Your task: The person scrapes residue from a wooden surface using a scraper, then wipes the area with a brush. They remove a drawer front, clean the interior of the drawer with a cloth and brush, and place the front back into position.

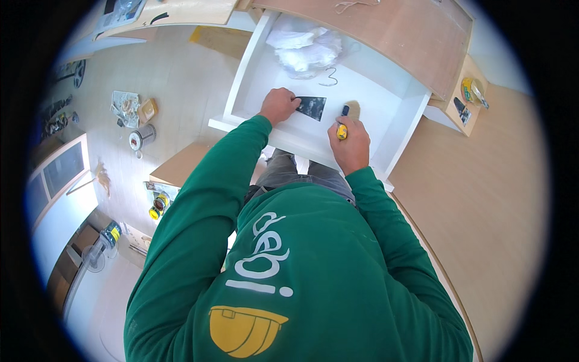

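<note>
A white drawer (380, 97) projects in front of me from under a wooden top. My left hand (278, 106) pinches the left end of a thin black plate (312, 108) with pale smears, probably a filler spreader. It is over the drawer's bottom. To its right, my right hand (350, 145) grips a hand tool with a yellow and black handle (342, 131); its working end cannot be made out. Just beyond that hand shows a tan rounded shape (355, 108) whose nature is unclear. Crumpled white material in clear plastic (307, 50) lies at the drawer's back left.
Above the drawer extends the wooden top (407, 40). At right, a ledge (445, 106) carries an open tin (470, 88) and another smeared black plate (462, 111). On the floor at left are a can (142, 137), a stained sheet (125, 108) and yellow-banded cans (158, 206).
</note>
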Demonstrator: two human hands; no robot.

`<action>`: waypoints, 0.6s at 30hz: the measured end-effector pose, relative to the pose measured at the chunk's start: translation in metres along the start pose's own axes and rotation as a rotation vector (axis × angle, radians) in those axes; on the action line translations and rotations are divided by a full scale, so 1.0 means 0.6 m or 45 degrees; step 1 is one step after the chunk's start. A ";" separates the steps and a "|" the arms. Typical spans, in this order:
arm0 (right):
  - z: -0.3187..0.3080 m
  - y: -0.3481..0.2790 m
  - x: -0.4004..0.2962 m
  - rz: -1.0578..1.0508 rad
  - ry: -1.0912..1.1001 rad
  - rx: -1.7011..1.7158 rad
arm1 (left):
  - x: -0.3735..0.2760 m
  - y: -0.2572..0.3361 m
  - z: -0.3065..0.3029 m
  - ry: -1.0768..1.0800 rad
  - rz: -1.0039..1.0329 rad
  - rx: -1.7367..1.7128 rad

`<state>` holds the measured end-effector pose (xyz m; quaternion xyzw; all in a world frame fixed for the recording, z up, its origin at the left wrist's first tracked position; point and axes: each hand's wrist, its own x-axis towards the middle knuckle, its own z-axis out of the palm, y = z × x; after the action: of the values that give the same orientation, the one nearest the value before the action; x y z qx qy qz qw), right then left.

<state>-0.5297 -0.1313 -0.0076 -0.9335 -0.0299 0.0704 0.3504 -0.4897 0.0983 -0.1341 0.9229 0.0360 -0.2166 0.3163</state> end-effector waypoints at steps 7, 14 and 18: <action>0.015 -0.059 0.017 0.010 0.083 0.234 | 0.005 -0.010 0.012 0.004 -0.022 -0.030; -0.047 -0.028 0.018 0.043 0.100 -0.253 | 0.006 -0.013 0.016 -0.052 -0.060 -0.045; 0.035 -0.052 0.012 -0.096 -0.013 -0.236 | 0.005 -0.005 0.008 -0.027 -0.017 0.018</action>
<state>-0.5260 -0.0934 -0.0036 -0.9598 -0.0733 0.0588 0.2646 -0.4893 0.0979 -0.1405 0.9224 0.0373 -0.2288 0.3089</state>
